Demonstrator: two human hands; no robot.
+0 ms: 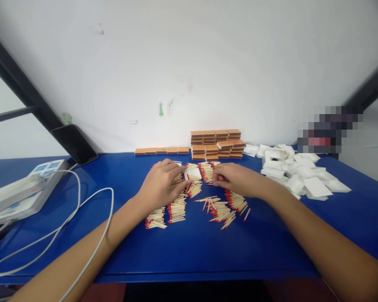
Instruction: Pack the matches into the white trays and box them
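Observation:
A small white matchbox tray (192,173) lies among the matches, gripped at its left side by the thumb and fingers of my left hand (162,184). Red-tipped matches (177,209) are laid in rows under and in front of that hand. My right hand (229,178) is closed over another row, its fingers curled; what is in them is hidden. Between the hands stands a row of matches (206,172). A looser heap of matches (222,212) is spread nearer to me, below my right hand.
Brown matchbox sleeves (216,144) are stacked against the wall, with a low line of more sleeves (161,151) to their left. White trays (297,170) are heaped at the right. A power strip (28,193), a white cable (110,209) and a dark phone-like slab (74,143) are at the left.

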